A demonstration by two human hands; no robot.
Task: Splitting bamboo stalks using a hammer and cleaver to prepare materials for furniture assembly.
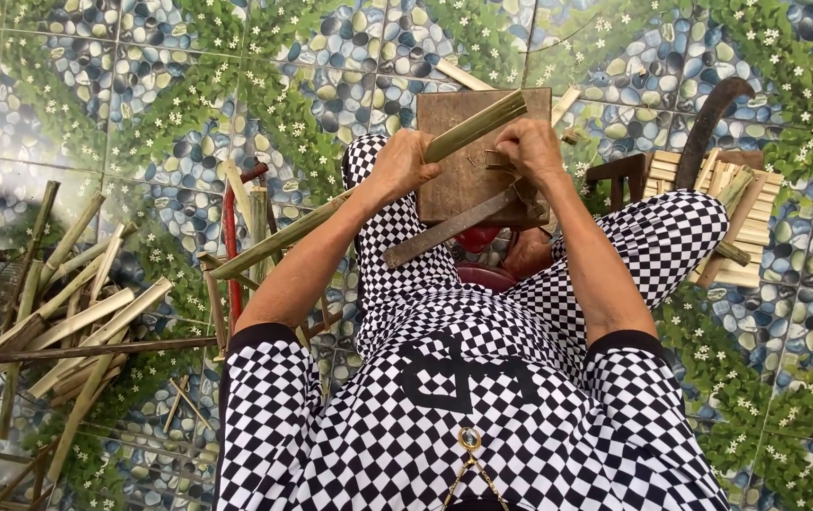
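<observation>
1. Two hands work over a wooden block (468, 151), the landmark for all places below; person sits behind it in checkered clothes, knees either side
2. Left hand (405, 163) at the block's left edge, fingers curled tight around a long bamboo strip (369, 185)
3. Strip's long axis runs diagonal: upper end over the block's top right corner, lower end well down-left of the block, past the left forearm
4. Right hand (531, 151) on the block's right half, fist closed on the handle of a blade (454, 227), grip partly hidden so exact finger hold can't be told
5. Blade lies across the block's lower edge, tip pointing down-left, roughly parallel to the strip and below it
6. Hands close together, strip passes between them; left hand is the one on the strip, right hand just beside its upper end
7. Left of the block, well apart: loose pile of split bamboo (66, 312) on the tiled floor (141, 85), plus a red rod (230, 246)
8. Right of the block: flat stack of short cut slats (733, 218) with a dark curved tool (709, 114) lying above it
9. Small red bowl (487, 276) just below the block, between the knees
</observation>
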